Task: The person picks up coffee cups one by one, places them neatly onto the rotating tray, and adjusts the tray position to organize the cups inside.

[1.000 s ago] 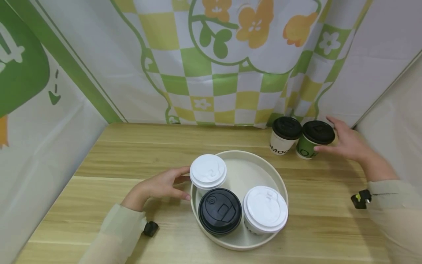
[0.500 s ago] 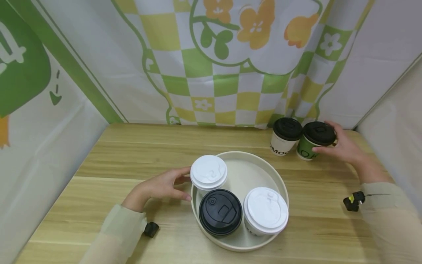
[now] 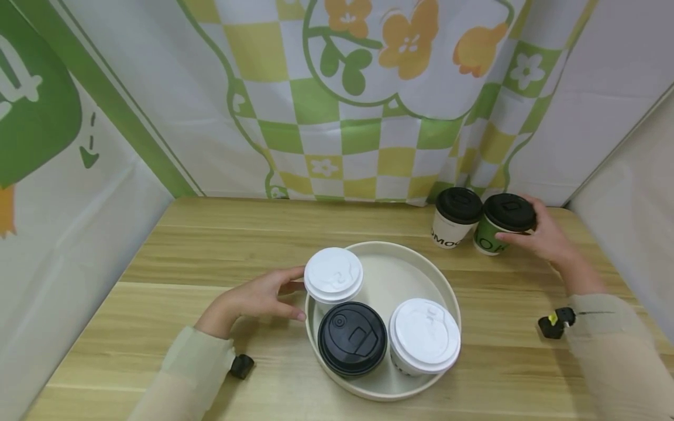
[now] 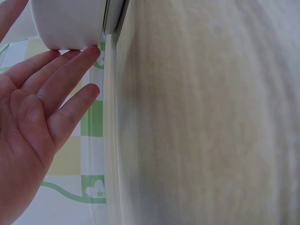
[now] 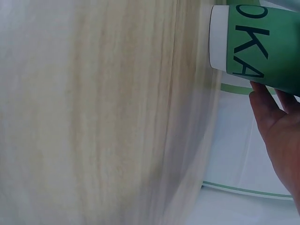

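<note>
In the head view my left hand (image 3: 259, 297) is beside a white-lidded paper cup (image 3: 334, 275) at the left of a round cream tray (image 3: 402, 257). The left wrist view shows its fingers fairly straight, fingertips (image 4: 91, 52) at the wall of the white cup (image 4: 70, 23). My right hand (image 3: 547, 235) holds a green paper cup (image 3: 489, 237) with a black lid at the back right, thumb across the front and fingers round the far side. Seen from the right wrist, the green cup (image 5: 262, 47) stands upright on the table, fingers against its side.
A cream paper cup (image 3: 449, 229) with a black lid stands just left of the green one. On the tray are also a black-lidded cup (image 3: 351, 339) and another white-lidded cup (image 3: 424, 336). A patterned curtain (image 3: 363, 140) hangs behind the wooden table (image 3: 221, 234).
My right hand has drawn in to the left and closed round the green cup, its forearm swinging left too. The left hand and the cups stay nearly where they were.
</note>
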Demonstrator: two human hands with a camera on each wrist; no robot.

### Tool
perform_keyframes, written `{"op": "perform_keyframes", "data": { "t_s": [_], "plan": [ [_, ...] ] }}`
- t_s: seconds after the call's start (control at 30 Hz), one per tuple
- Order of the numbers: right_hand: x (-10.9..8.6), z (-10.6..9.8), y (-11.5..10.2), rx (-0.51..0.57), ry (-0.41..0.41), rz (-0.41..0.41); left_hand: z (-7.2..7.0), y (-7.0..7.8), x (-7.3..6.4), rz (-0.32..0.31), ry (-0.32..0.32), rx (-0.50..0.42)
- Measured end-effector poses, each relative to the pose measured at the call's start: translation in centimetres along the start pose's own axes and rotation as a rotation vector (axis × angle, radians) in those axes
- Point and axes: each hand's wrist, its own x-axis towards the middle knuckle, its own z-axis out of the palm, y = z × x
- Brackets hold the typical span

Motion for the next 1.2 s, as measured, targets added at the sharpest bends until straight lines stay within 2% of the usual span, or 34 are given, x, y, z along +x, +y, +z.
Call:
{"op": "perform_keyframes", "data": {
  "t_s": [0.2,0.53,0.87,1.2],
  "plan": [
    [-0.3,-0.1,0.6,0.020,0.014,0.010,-0.1,0.1,0.0,0.015,-0.005,0.009],
    [-1.2,-0.9,-0.2,-0.005,0.001,0.022,0.0,0.0,-0.1,-0.018,-0.003,-0.002],
    [-2.1,-1.6,-0.7,0.025,0.034,-0.025,0.0,-0.1,0.0,-0.014,-0.005,-0.004],
    [-3.5,-2.0,-1.7,0.081,0.033,-0.126,-0.1,0.3,0.0,-0.010,-0.009,-0.008]
  ]
}}
